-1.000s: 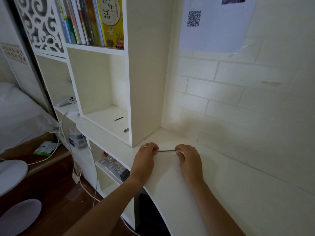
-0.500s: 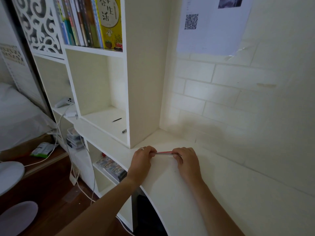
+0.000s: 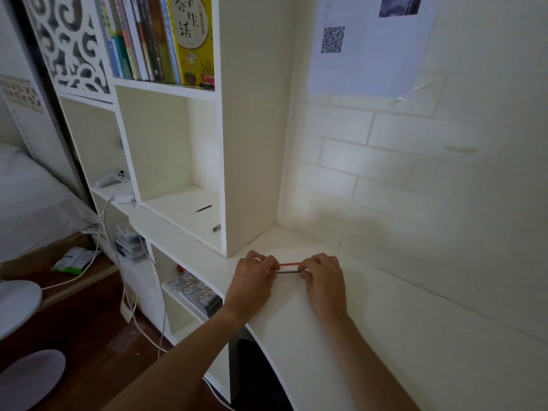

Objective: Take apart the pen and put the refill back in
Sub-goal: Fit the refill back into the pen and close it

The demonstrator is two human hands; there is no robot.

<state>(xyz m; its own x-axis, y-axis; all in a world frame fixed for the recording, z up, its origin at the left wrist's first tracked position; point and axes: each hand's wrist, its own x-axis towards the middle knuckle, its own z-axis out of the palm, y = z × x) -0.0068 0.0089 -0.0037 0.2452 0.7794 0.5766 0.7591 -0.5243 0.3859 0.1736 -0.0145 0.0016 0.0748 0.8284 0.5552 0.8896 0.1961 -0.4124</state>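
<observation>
A thin pen with a red top side and a dark lower edge lies level between my two hands, just above the white desk. My left hand pinches its left end, fingers curled over it. My right hand pinches the right end the same way. Both ends of the pen are hidden inside my fingers, so only the short middle stretch shows. Whether the pen is in one piece I cannot tell.
A white bookshelf stands right behind my hands. In its open cubby lie a thin dark refill-like stick and a small dark pen part. Books fill the shelf above. The brick-pattern wall runs along the desk's far side.
The view shifted slightly and my hands stay on the pen's ends. The pen's red side now shows more clearly between my fingers than a second ago.
</observation>
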